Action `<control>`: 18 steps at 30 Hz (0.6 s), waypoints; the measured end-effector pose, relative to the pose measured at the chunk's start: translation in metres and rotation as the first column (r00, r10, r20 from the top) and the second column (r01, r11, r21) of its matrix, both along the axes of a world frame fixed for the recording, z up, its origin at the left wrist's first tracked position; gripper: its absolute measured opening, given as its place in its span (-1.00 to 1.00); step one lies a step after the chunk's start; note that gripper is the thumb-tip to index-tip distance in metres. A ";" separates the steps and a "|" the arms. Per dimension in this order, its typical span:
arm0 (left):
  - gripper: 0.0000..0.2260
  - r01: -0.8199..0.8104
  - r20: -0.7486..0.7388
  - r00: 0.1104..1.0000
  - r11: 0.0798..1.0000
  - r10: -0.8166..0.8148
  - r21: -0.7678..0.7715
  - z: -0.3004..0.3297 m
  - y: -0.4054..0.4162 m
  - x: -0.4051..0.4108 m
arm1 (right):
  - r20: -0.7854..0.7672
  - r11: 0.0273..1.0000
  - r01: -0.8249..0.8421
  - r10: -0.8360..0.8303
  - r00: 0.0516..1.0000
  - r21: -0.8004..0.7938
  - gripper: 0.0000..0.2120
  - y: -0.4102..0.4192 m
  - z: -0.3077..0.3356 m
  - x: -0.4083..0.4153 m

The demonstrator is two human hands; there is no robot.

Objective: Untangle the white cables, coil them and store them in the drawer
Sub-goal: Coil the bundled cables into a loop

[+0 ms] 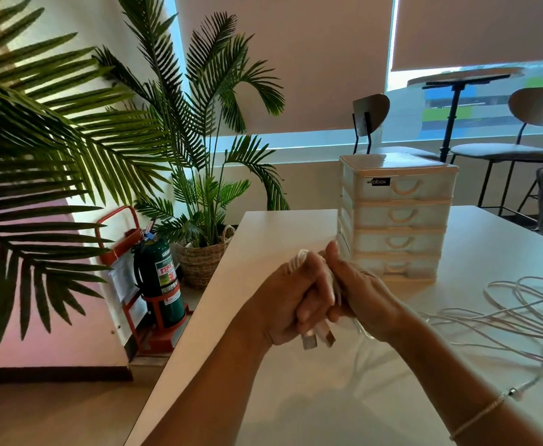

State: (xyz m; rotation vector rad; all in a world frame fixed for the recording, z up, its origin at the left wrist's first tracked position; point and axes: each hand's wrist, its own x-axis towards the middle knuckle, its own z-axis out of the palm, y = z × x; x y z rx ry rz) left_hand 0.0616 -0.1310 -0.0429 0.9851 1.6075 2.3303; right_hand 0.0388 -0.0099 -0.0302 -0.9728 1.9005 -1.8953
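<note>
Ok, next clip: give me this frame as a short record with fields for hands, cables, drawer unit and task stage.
left hand: left hand grips a coiled white cable above the table
right hand: right hand closes on the same bundle
connectors: two USB plugs stick out below the hands
loose cables: loose white cables lie spread on the table, to the right
drawer unit: four-drawer unit stands behind the hands, all drawers closed
task stage: one cable being coiled; nothing visibly stored yet

The loose white cables (521, 313) run off the right edge; the clasped hands hide the coil's middle.
</note>
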 end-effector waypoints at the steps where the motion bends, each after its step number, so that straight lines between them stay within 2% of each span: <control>1: -0.61 0.012 -0.001 1.000 1.000 -0.012 0.029 -0.001 -0.001 -0.002 | -0.038 1.000 0.030 -0.030 0.999 0.002 -0.56 -0.002 -0.002 -0.001; 6: -0.59 0.064 0.055 0.996 0.992 -0.071 0.110 -0.006 -0.003 -0.007 | -0.170 0.978 0.199 -0.186 0.968 0.059 -0.62 -0.008 -0.010 -0.006; 8: -0.50 0.064 0.113 0.990 0.985 -0.083 0.161 -0.006 -0.002 -0.008 | -0.199 0.964 0.257 -0.239 0.950 0.070 -0.64 -0.007 -0.010 -0.006; 10: -0.37 0.118 0.191 0.968 0.969 -0.161 0.218 -0.004 -0.002 -0.011 | -0.198 0.955 0.287 -0.268 0.943 0.071 -0.67 -0.005 -0.009 -0.008; 12: -0.32 0.217 0.170 0.948 0.938 -0.268 0.271 -0.005 0.000 -0.015 | -0.176 0.956 0.284 -0.268 0.947 0.073 -0.69 -0.004 -0.008 -0.008; 15: -0.40 0.277 0.127 0.936 0.911 -0.328 0.306 -0.009 0.001 -0.018 | -0.141 0.964 0.256 -0.245 0.959 0.068 -0.70 -0.003 -0.005 -0.007; 18: -0.55 0.167 0.100 0.975 0.951 -0.198 0.259 -0.013 0.000 -0.016 | -0.086 0.976 0.197 -0.189 0.978 0.097 -0.68 -0.002 -0.001 -0.005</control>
